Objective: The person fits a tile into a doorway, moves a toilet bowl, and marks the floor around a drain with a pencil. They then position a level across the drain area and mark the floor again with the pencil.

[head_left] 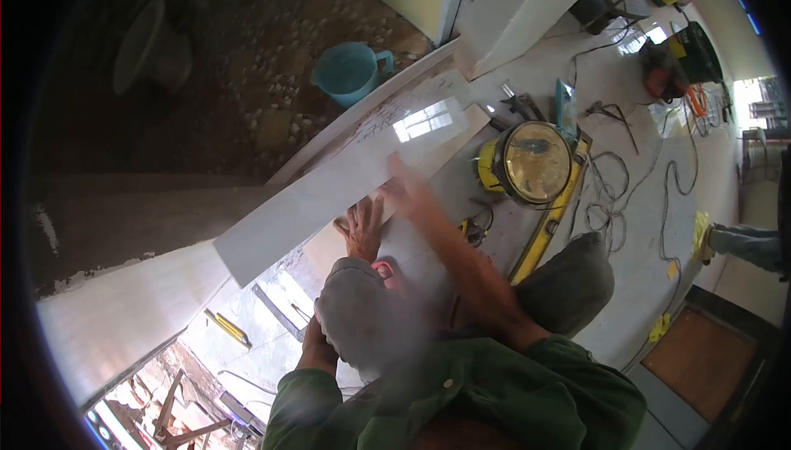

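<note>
A long, glossy, pale tile strip (317, 203) lies at a slant before me, along the raised edge of the doorway. My left hand (362, 223) is open, its fingers spread flat at the strip's near edge, over a beige surface. Above and right of it, my right hand (402, 190) reaches to the strip's near edge and is smeared by motion; one finger seems to lie on the strip, but its grip does not show. Another beige strip (474, 123) shows beneath the far end. My grey-clad knee (350, 310) hides part of my left forearm.
Right of my hands stand a yellow bucket (488, 166) with a murky round top and a long yellow spirit level (540, 244). A blue jug (346, 75) sits beyond the threshold. Cables (610, 211) trail across the floor. A yellow cutter (228, 328) lies left. Another person's leg (746, 242) shows at right.
</note>
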Motion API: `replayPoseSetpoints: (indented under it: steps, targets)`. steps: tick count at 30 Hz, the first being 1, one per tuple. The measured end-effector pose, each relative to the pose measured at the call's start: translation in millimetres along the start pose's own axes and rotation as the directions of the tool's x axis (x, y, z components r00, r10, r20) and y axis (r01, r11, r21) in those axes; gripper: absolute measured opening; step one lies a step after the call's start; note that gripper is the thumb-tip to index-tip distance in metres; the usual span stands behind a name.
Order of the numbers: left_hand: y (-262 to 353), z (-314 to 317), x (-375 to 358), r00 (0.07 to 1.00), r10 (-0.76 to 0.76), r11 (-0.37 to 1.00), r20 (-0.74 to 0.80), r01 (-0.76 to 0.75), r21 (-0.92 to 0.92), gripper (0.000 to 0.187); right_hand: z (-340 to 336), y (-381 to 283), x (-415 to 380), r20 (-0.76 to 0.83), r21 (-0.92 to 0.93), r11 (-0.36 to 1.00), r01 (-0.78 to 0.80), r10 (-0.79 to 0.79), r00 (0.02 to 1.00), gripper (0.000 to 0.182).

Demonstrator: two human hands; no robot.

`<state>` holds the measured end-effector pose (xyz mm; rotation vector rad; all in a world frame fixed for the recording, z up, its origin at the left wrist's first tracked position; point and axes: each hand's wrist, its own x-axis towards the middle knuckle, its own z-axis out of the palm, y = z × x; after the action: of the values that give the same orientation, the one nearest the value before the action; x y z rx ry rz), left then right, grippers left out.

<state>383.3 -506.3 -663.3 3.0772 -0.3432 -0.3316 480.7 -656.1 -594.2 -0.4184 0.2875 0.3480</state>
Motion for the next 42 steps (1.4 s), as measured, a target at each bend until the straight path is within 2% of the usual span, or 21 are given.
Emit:
replayPoseSetpoints:
  steps: [2, 4, 5, 6, 9, 13, 15, 16, 17, 18, 19, 20, 21, 23, 25, 27, 29, 30, 33, 36, 42]
  targets:
    - [-3.1, -5.0, -1.2, 0.999, 0.002, 0.997, 0.048, 0.002, -0.081, 0.066, -1.6, -17.0, -14.2, 0.116, -0.407, 0.897, 0.174, -0.138, 0.984, 0.038]
    - [-3.3, -5.7, 1.2, 0.999, -0.009, 0.993, 0.051, 0.015, -0.116, 0.075, -3.3, -34.2, -13.5, 0.027, -0.388, 0.912, 0.133, -0.133, 0.991, 0.038]
    - [-4.8, -3.7, 2.3, 0.999, -0.004, 0.994, 0.047, 0.01, -0.112, 0.076, -3.4, -43.4, -3.2, -0.13, -0.153, 0.988, 0.016, -0.037, 0.991, 0.039]
    - [-5.2, -7.4, 1.8, 0.999, -0.001, 0.994, 0.048, 0.007, -0.109, 0.077, -2.8, -47.3, 3.7, -0.261, 0.105, 0.992, -0.075, 0.1, 0.96, 0.039]
    - [-3.1, -14.9, 0.6, 0.999, 0.001, 0.99, 0.051, 0.006, -0.139, 0.079, 9.5, -61.8, 10.0, -0.371, 0.053, 0.995, -0.08, 0.094, 0.924, 0.032]
    - [-8.1, -17.8, -0.9, 0.997, 0.047, 0.984, 0.055, -0.036, -0.176, 0.08, -10.1, -64.1, 28.0, -0.274, 0.071, 0.993, -0.096, 0.111, 0.955, 0.028]
    - [-6.0, -15.6, -7.4, 0.993, -0.086, 0.975, 0.08, 0.1, -0.201, 0.075, -13.6, -61.6, 30.1, -0.161, 0.087, 0.99, -0.108, 0.121, 0.98, 0.027]
    - [-3.8, -14.6, -5.3, 0.986, -0.144, 0.964, 0.085, 0.159, -0.213, 0.073, -11.1, -62.0, 31.5, -0.219, 0.078, 0.99, -0.118, 0.132, 0.967, 0.028]
    - [-8.1, -7.8, -8.4, 0.979, -0.198, 0.868, 0.05, 0.199, -0.454, 0.071, -8.6, -64.7, 33.1, -0.278, 0.068, 0.99, -0.12, 0.134, 0.951, 0.03]
    - [-19.9, 2.8, -16.8, 0.966, -0.256, 0.716, 0.028, 0.209, -0.667, 0.069, -5.0, -67.4, 35.4, -0.336, 0.06, 0.991, -0.119, 0.132, 0.933, 0.031]
    - [-27.9, -1.9, -19.6, 0.948, -0.316, 0.515, 0.026, 0.195, -0.835, 0.067, -14.1, -66.8, 43.3, -0.303, 0.04, 0.991, -0.126, 0.132, 0.944, 0.035]
    - [-36.9, -6.1, -23.5, 0.846, -0.385, 0.11, 0.369, 0.439, -0.892, 0.065, -25.4, -64.9, 50.9, -0.276, 0.022, 0.99, -0.138, 0.139, 0.951, 0.038]
    - [-33.6, -38.7, -28.0, 0.913, -0.352, -0.201, 0.208, 0.143, -0.969, 0.06, -34.4, -60.9, 53.0, -0.251, 0.006, 0.988, -0.152, 0.148, 0.957, 0.042]
    - [-48.0, -58.4, -37.2, 0.96, -0.264, -0.686, 0.092, -0.12, -0.717, 0.052, -27.8, -58.1, 59.7, -0.306, 0.013, 0.99, -0.139, 0.136, 0.942, 0.044]
    - [-52.1, -84.3, -34.9, 0.931, -0.34, -0.608, 0.131, -0.111, -0.786, 0.041, -25.1, -57.9, 63.8, -0.346, -0.001, 0.992, -0.125, 0.116, 0.931, 0.046]
    - [-57.7, -84.0, -30.1, 0.908, -0.377, -0.671, 0.181, -0.134, -0.729, 0.031, -26.2, -56.5, 72.7, -0.356, -0.03, 0.992, -0.121, 0.102, 0.929, 0.047]
    - [-62.1, -88.2, -17.6, 0.894, -0.393, -0.643, 0.216, -0.1, -0.759, 0.025, -30.7, -57.0, 82.9, -0.344, -0.058, 0.99, -0.128, 0.1, 0.933, 0.049]
    - [-60.7, -87.6, -12.1, 0.923, -0.336, -0.721, 0.187, -0.124, -0.682, 0.022, -30.6, -56.7, 87.9, -0.337, -0.072, 0.989, -0.13, 0.098, 0.936, 0.049]
    - [-51.2, -86.2, -0.6, 0.943, -0.318, -0.646, 0.1, -0.138, -0.75, 0.022, -34.8, -59.8, 95.8, -0.287, -0.103, 0.988, -0.113, 0.079, 0.955, 0.051]
    - [-50.3, -84.4, 5.1, 0.907, -0.314, -0.758, 0.28, -0.062, -0.649, 0.029, -26.7, -65.3, 92.1, -0.317, -0.157, 0.978, -0.139, 0.083, 0.945, 0.047]
    - [-63.1, -69.9, 13.0, 0.914, -0.307, -0.767, 0.264, -0.074, -0.638, 0.03, -38.3, -55.6, 104.2, -0.315, -0.171, 0.978, -0.122, 0.063, 0.947, 0.051]
